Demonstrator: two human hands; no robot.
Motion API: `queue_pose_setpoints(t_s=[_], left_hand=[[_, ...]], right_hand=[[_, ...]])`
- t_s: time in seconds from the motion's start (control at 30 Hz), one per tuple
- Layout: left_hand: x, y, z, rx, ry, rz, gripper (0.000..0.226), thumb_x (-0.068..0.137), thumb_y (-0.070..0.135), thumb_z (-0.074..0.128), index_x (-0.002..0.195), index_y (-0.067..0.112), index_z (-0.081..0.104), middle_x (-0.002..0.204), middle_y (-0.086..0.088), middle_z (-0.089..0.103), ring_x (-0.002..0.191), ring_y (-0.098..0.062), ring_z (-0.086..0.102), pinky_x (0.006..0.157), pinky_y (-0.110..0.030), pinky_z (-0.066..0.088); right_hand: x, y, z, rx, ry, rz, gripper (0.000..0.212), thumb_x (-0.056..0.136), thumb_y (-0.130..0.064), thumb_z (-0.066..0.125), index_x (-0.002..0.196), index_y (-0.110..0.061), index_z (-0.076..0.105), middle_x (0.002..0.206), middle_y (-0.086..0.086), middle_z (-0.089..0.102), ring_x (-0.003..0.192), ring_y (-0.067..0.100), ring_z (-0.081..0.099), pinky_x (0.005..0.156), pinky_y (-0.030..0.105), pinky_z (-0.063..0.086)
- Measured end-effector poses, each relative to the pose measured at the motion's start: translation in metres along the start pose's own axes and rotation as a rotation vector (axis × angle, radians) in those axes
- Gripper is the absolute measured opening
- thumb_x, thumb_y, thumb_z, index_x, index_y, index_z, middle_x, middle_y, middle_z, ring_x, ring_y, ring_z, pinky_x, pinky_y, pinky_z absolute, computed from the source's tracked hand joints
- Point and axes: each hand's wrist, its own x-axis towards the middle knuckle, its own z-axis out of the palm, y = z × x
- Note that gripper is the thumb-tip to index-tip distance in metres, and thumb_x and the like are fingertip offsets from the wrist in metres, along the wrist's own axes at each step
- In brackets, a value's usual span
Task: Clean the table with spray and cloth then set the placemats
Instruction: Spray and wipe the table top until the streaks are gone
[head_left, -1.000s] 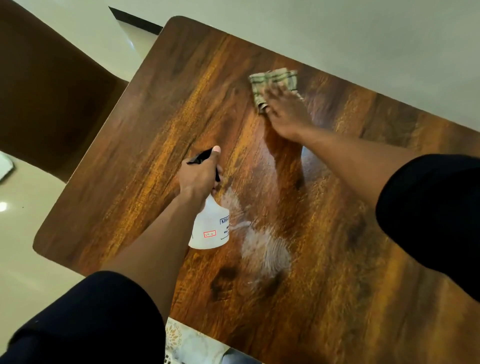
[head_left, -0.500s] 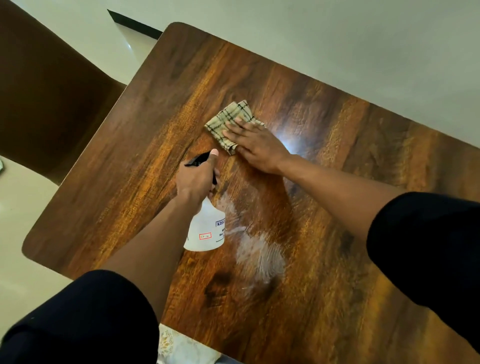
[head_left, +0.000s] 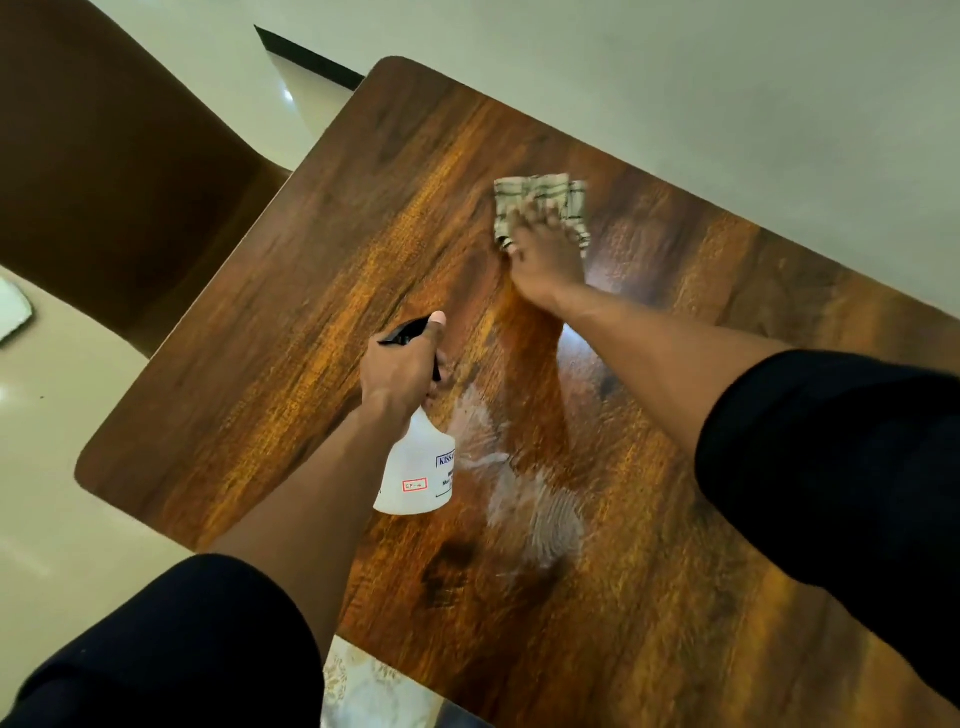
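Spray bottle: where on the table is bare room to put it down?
Bare wood lies left of the left hand, toward the table edge by the chair, and along the far right. The spray bottle borders a wet smear; the right hand presses the cloth farther off.

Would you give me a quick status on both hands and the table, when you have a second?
Left hand grips spray bottle. Right hand presses cloth flat on far side of table. White spray patch unwiped beside bottle. Nothing in the way.
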Motion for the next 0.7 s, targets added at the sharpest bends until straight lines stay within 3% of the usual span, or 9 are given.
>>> queue_pose_setpoints(t_s=[0.1, 0.23, 0.37, 0.5, 0.6, 0.7], left_hand=[[-0.003, -0.004, -0.008, 0.021, 0.012, 0.027, 0.039, 0.104, 0.051, 0.069, 0.08, 0.021, 0.075, 0.072, -0.016, 0.075, 0.047, -0.02, 0.055, 0.054, -0.033, 0.046], [-0.016, -0.007, -0.012, 0.041, 0.055, -0.002, 0.056, 0.103, 0.055, 0.07, 0.08, 0.004, 0.076, 0.065, -0.01, 0.072, 0.043, -0.016, 0.054, 0.049, -0.029, 0.045], [-0.036, -0.013, -0.014, 0.049, 0.078, -0.024, 0.053, 0.103, 0.054, 0.07, 0.077, 0.008, 0.075, 0.066, -0.009, 0.071, 0.045, -0.017, 0.053, 0.05, -0.03, 0.045], [-0.053, -0.033, -0.024, 0.016, 0.071, -0.043, 0.042, 0.104, 0.052, 0.07, 0.08, 0.017, 0.073, 0.068, -0.005, 0.071, 0.049, -0.018, 0.053, 0.052, -0.032, 0.044], [-0.059, -0.053, -0.031, 0.036, 0.097, -0.066, 0.055, 0.102, 0.058, 0.07, 0.091, 0.004, 0.075, 0.069, -0.007, 0.071, 0.044, -0.014, 0.052, 0.052, -0.031, 0.044], [-0.073, -0.067, -0.038, 0.015, 0.124, -0.087, 0.057, 0.101, 0.059, 0.07, 0.094, 0.003, 0.075, 0.069, -0.006, 0.072, 0.042, -0.011, 0.052, 0.054, -0.033, 0.044]], right_hand=[[-0.018, -0.04, 0.024, -0.011, -0.007, -0.126, 0.06, 0.109, -0.027, 0.034, 0.165, -0.027, 0.013, 0.173, 0.001, 0.002, 0.159, 0.029, -0.004, 0.129, 0.05, 0.003], [-0.052, -0.081, 0.045, -0.109, -0.122, -0.369, 0.068, 0.107, -0.022, 0.044, 0.165, -0.026, 0.011, 0.174, 0.002, 0.0, 0.16, 0.028, -0.005, 0.129, 0.05, 0.004], [-0.083, -0.07, 0.053, -0.053, -0.173, -0.522, 0.058, 0.109, -0.029, 0.041, 0.164, -0.029, 0.021, 0.173, -0.006, 0.01, 0.16, 0.019, 0.002, 0.129, 0.043, 0.005], [-0.102, -0.026, 0.044, 0.086, -0.026, -0.317, 0.053, 0.11, -0.022, 0.039, 0.162, -0.028, 0.031, 0.171, -0.006, 0.018, 0.16, 0.019, 0.009, 0.128, 0.039, 0.011], [-0.114, -0.01, 0.048, 0.088, 0.02, -0.186, 0.055, 0.11, -0.023, 0.038, 0.163, -0.027, 0.026, 0.172, -0.004, 0.016, 0.16, 0.022, 0.006, 0.129, 0.044, 0.009], [-0.121, -0.028, 0.052, 0.055, 0.005, -0.108, 0.056, 0.11, -0.026, 0.038, 0.164, -0.027, 0.022, 0.173, -0.002, 0.008, 0.16, 0.026, -0.001, 0.13, 0.046, 0.004]])
